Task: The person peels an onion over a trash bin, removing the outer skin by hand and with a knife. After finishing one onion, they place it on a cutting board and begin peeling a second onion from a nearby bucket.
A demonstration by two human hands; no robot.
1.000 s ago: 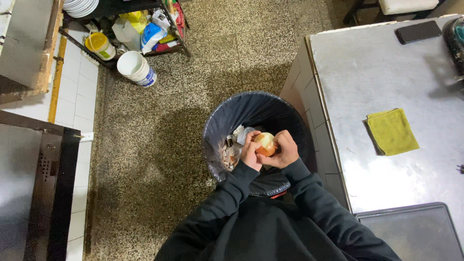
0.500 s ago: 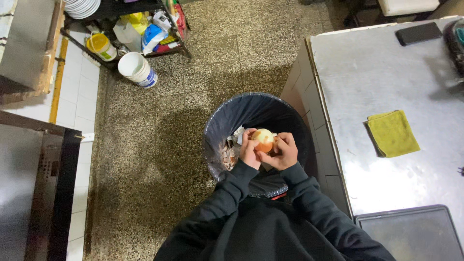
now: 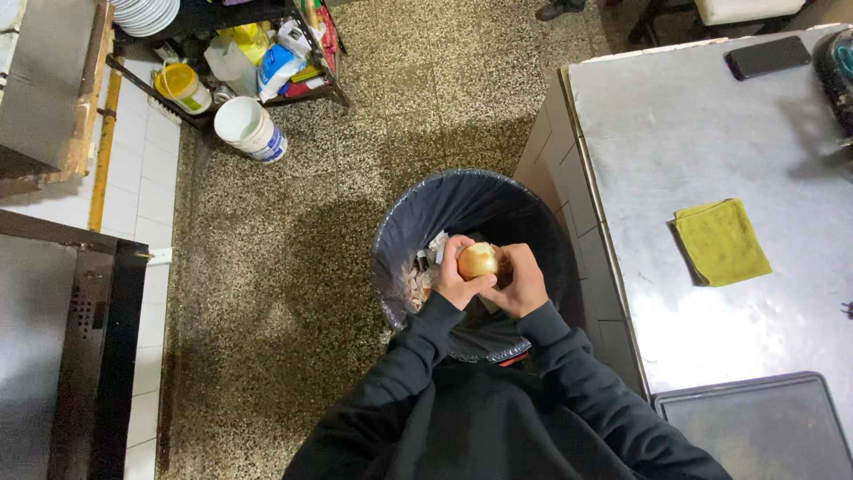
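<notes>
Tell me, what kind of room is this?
Probably a restaurant or work kitchen. There is a steel counter, a stack of white plates on a shelf, and a lined bin over which both hands peel an onion.

I saw the onion (image 3: pixel 477 260) had a smooth, slightly glossy papery skin. The bin (image 3: pixel 471 258) wore a thin, shiny black plastic liner. The table (image 3: pixel 711 142) was brushed metal, dully reflective (scuffed in places), and the yellow cloth (image 3: pixel 721 242) on it looked soft and matt. The floor (image 3: pixel 293 267) was speckled, polished stone. My sleeves (image 3: pixel 426 356) were matt dark fabric.
</notes>
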